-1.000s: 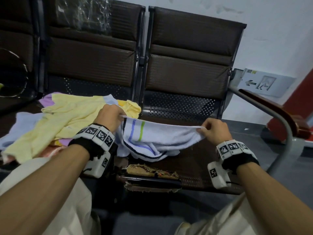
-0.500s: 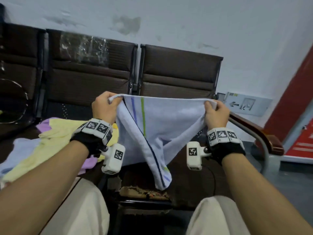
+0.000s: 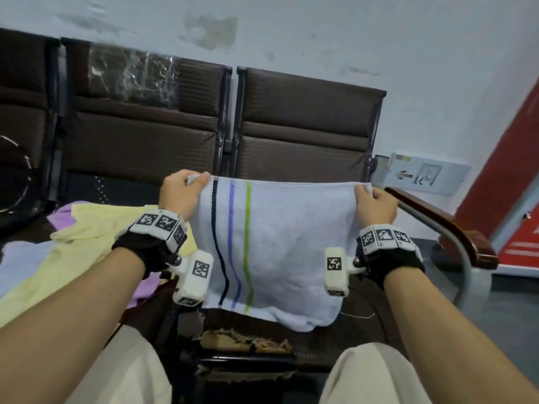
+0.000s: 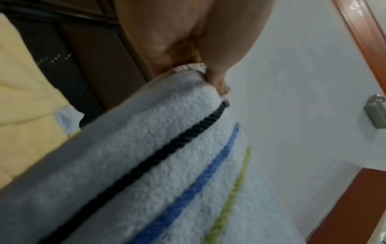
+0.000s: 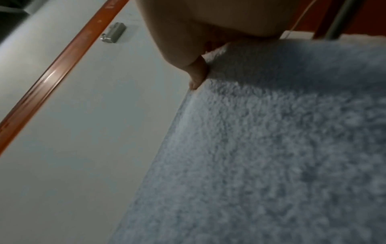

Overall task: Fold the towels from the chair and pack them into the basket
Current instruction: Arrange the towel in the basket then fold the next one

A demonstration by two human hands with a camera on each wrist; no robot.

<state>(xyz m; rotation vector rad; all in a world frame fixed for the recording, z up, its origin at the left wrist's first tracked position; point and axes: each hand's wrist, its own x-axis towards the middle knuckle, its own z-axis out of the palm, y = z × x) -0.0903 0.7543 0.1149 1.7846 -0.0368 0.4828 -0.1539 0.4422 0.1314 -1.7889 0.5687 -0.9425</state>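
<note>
A white towel with dark, blue and green stripes hangs stretched flat in the air above the right chair seat. My left hand pinches its top left corner, and my right hand pinches its top right corner. The left wrist view shows the striped towel under my thumb, and the right wrist view shows plain terry of the towel at my fingertips. A heap of yellow, purple and pale blue towels lies on the seat to the left. No basket is in view.
A row of dark brown chairs stands against a pale wall. The front edge of the right seat is torn. A metal armrest with a wooden top juts out on the right. A red panel stands at far right.
Both hands have lifted the striped towel off the seat and pulled it apart, so it now hangs spread flat instead of bunched and drooping in a point.
</note>
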